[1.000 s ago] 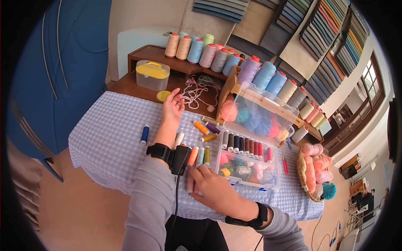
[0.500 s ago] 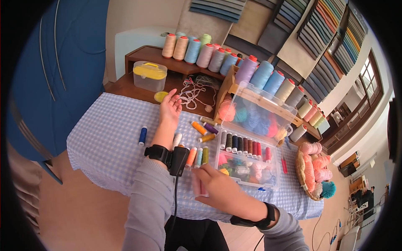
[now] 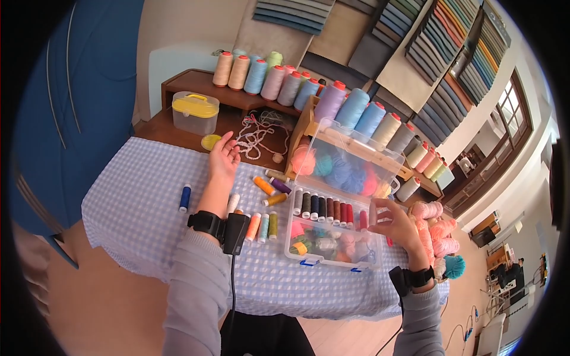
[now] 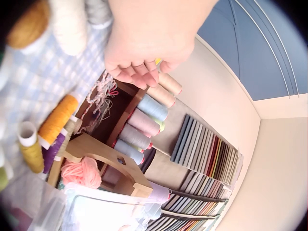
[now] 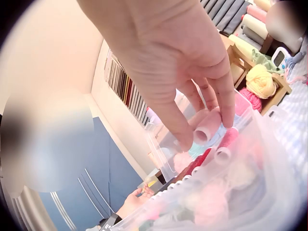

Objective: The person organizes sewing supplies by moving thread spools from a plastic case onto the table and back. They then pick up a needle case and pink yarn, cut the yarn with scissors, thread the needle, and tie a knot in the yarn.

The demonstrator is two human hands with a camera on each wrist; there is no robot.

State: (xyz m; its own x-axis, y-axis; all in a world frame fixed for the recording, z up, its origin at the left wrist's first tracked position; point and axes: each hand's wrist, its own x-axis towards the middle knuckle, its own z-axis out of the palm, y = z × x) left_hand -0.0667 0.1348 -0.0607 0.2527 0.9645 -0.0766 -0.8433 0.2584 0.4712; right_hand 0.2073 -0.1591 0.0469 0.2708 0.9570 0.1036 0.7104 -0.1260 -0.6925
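Observation:
Over the right end of an open clear plastic box, my right hand pinches a pale pink thread spool between thumb and fingers. Just below it, in the right wrist view, a brighter pink spool stands at the end of a row of dark to red spools in the box's upper compartment. My left hand is held palm up with loosely bent fingers and nothing in it. Beneath and beside that forearm lie a white spool and orange, light blue and olive spools.
A blue spool lies left on the checked cloth. Loose orange, purple and mustard spools lie behind the box. A yellow-lidded container and tangled cord sit farther back. A basket of yarn stands right.
My right hand has lifted the pink spool from the front of the cloth and carried it right and away to the box's right end. The left hand keeps its pose.

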